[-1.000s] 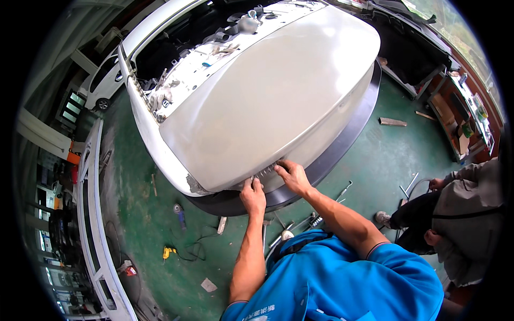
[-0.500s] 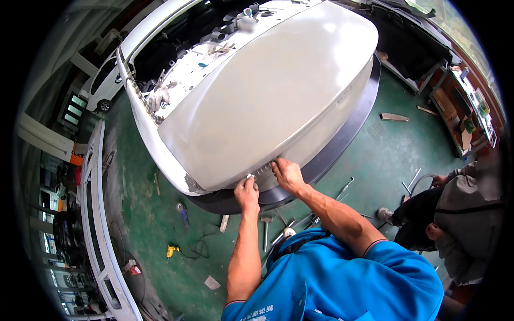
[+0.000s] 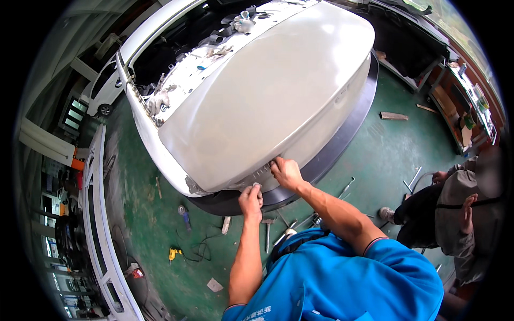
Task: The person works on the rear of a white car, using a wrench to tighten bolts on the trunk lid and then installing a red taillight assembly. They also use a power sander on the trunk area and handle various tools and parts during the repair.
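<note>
The person's bare left hand (image 3: 251, 202) is a bit lower than it was half a second ago, and has come away from the edge of the big, smooth, grey-beige trunk lid (image 3: 257, 101). Its fingers are curled, with thumb and finger pinched close together. A pale spot shows at the tips, but I cannot tell if it is a thing. Next comes a row of little, thin, shiny bits (image 3: 261, 172) on the lid's back edge. The bare right hand (image 3: 287, 174) is in about the same place, curled up, its tips at the right end of the row. I cannot tell if it has hold of anything. At the far right, the helper's hand (image 3: 468, 213) has come up with its fingers pointing up; before, it hung low.

The lid is in the middle, on a white car body (image 3: 166, 160). Around it is a green, marked floor (image 3: 152, 230). From left to right there are a long white metal frame (image 3: 93, 214), a yellow drill (image 3: 174, 253), a blue and grey grinder (image 3: 184, 218), a metal hammer (image 3: 267, 235) and a brown piece of wood (image 3: 393, 116).
</note>
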Motion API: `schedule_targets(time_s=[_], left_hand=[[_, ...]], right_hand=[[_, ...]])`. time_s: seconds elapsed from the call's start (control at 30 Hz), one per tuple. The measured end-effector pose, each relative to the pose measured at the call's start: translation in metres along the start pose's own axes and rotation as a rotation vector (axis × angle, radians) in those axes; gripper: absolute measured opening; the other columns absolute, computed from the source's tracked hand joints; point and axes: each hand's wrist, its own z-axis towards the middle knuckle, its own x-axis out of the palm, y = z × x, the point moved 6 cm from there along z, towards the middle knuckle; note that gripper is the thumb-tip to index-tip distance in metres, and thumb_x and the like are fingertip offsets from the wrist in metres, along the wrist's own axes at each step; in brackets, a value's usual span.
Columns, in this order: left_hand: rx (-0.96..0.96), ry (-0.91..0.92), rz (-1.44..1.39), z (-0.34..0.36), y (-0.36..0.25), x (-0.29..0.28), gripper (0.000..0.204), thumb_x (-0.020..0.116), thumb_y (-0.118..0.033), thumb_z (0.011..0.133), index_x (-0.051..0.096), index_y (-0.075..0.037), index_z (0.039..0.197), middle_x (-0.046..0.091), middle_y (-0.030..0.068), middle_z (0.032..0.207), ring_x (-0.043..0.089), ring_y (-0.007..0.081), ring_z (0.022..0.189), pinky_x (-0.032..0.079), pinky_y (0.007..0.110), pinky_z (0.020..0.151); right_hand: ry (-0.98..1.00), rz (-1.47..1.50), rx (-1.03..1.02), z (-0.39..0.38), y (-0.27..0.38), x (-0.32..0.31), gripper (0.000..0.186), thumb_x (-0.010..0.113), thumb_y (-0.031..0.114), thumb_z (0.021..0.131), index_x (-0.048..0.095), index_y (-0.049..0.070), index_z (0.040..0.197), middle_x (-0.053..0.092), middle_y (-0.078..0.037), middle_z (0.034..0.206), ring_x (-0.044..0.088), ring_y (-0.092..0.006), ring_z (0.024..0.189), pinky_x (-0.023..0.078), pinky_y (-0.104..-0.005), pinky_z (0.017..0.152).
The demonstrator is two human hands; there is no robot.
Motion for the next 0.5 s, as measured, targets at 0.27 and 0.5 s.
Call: schedule_targets(time_s=[0.27, 0.5], left_hand=[[-0.052, 0.270, -0.507, -0.019, -0.010, 0.002, 0.019, 0.068, -0.022, 0.090, 0.067, -0.006, 0.101, 0.066, 0.0050, 0.087, 0.055, 0.0135, 0.064, 0.041, 0.026, 0.051], [-0.086, 0.147, -0.465, -0.006, -0.006, 0.003, 0.022, 0.066, -0.029, 0.099, 0.067, -0.008, 0.100, 0.066, 0.0053, 0.086, 0.060, 0.0149, 0.069, 0.045, 0.025, 0.055]], right_hand=[[0.195, 0.334, 0.154, 0.003, -0.004, -0.001, 0.032, 0.055, 0.025, 0.100, 0.067, -0.004, 0.093, 0.070, -0.014, 0.075, 0.071, -0.0255, 0.068, 0.056, -0.0404, 0.067], [0.022, -0.462, -0.246, 0.001, 0.019, -0.009, 0.028, 0.063, 0.028, 0.093, 0.069, 0.000, 0.092, 0.073, -0.016, 0.086, 0.070, -0.0362, 0.072, 0.055, -0.0480, 0.062]])
